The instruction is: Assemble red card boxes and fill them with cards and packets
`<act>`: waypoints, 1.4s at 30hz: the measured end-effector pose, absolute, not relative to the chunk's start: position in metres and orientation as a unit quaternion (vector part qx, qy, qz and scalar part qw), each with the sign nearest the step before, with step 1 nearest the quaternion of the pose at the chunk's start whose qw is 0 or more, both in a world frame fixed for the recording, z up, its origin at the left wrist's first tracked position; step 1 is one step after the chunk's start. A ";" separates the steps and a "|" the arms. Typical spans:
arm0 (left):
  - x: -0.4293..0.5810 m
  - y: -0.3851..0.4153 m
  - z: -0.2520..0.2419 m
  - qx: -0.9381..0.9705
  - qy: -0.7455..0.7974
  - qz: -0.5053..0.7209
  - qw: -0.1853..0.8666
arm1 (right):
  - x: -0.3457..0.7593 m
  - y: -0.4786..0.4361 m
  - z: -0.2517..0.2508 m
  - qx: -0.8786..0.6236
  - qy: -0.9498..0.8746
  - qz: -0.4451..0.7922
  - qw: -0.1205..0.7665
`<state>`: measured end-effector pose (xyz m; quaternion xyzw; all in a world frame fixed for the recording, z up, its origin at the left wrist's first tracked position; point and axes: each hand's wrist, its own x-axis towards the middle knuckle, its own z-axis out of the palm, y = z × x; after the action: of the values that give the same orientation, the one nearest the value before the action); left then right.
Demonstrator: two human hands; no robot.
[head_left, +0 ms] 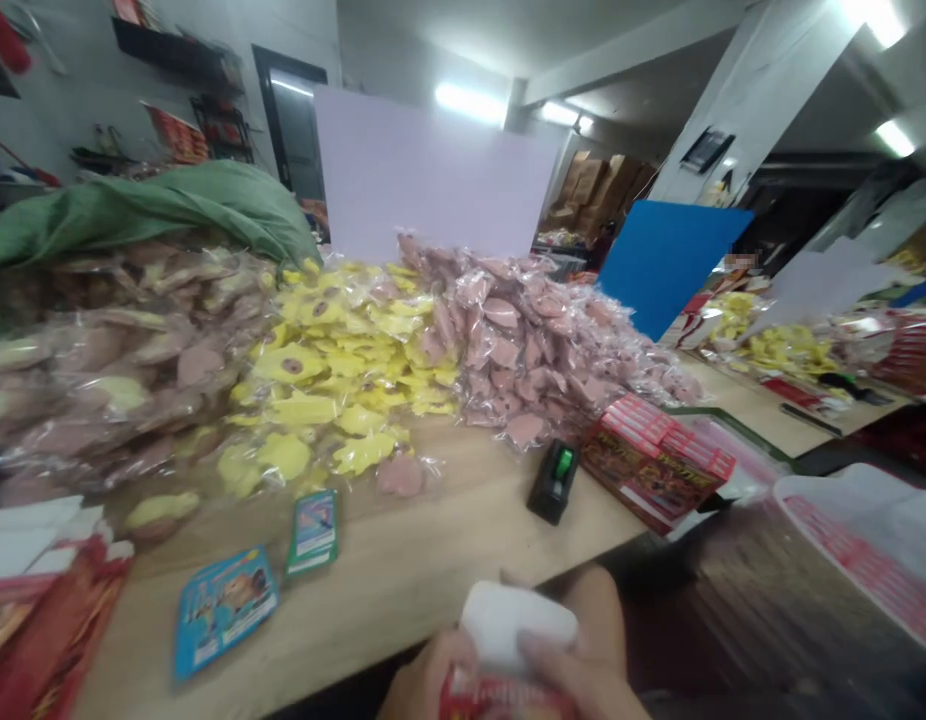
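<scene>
At the bottom of the view, my left hand (429, 680) and my right hand (575, 665) hold a soft white rectangular block (517, 625) together. A red printed packet (500, 697) sits under it, partly hidden by my fingers and cut off by the frame. Both hands are just off the front edge of the wooden table (403, 560). Nearest them on the table lie a blue printed card packet (224, 610) and a smaller green-edged card packet (313, 532). Further back are heaps of yellow bagged pieces (335, 385) and pink bagged pieces (523, 350).
A black tape dispenser (553, 480) and stacked red boxes (654, 465) stand on the table. A white bin (845, 530) sits at the right. A green sack (148, 210) lies behind a large heap of bagged pieces (110, 370). Another table with goods stretches back on the right.
</scene>
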<state>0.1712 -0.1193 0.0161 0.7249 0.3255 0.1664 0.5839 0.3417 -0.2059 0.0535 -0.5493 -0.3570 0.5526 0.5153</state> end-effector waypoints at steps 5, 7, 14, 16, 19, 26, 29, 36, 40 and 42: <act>0.177 -0.136 -0.009 0.620 0.404 0.193 0.645 | 0.340 -0.187 0.044 -0.546 -0.471 0.582 0.376; 0.176 -0.141 -0.009 0.609 0.429 0.201 0.637 | 0.336 -0.187 0.044 -0.579 -0.475 0.557 0.359; 0.165 -0.146 0.017 0.683 0.402 0.144 0.592 | 0.331 -0.190 0.054 -0.564 -0.463 0.580 0.362; 0.164 -0.147 0.019 0.683 0.398 0.139 0.597 | 0.333 -0.189 0.057 -0.567 -0.435 0.592 0.372; 0.162 -0.152 0.014 0.679 0.397 0.139 0.602 | 0.331 -0.191 0.069 -0.545 -0.463 0.615 0.333; 0.153 -0.115 0.041 0.604 0.253 0.110 0.748 | 0.324 -0.212 0.067 -0.592 -0.595 0.416 0.349; 0.165 -0.069 0.067 0.733 0.151 0.139 0.649 | 0.370 -0.191 0.046 -0.724 -0.374 0.293 0.499; 0.231 -0.022 0.036 0.888 0.105 0.270 0.358 | 0.473 -0.089 0.015 -0.772 0.013 0.367 0.519; 0.229 -0.019 0.033 0.908 0.098 0.222 0.342 | 0.471 -0.082 0.000 -0.751 0.043 0.381 0.538; 0.226 -0.015 0.037 0.909 0.107 0.209 0.344 | 0.460 -0.093 -0.009 -0.749 0.026 0.351 0.562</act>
<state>0.2265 -0.0149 0.0370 0.9089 0.1072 0.2095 0.3442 0.4600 -0.0929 -0.0090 -0.7490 0.0258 0.3509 0.5615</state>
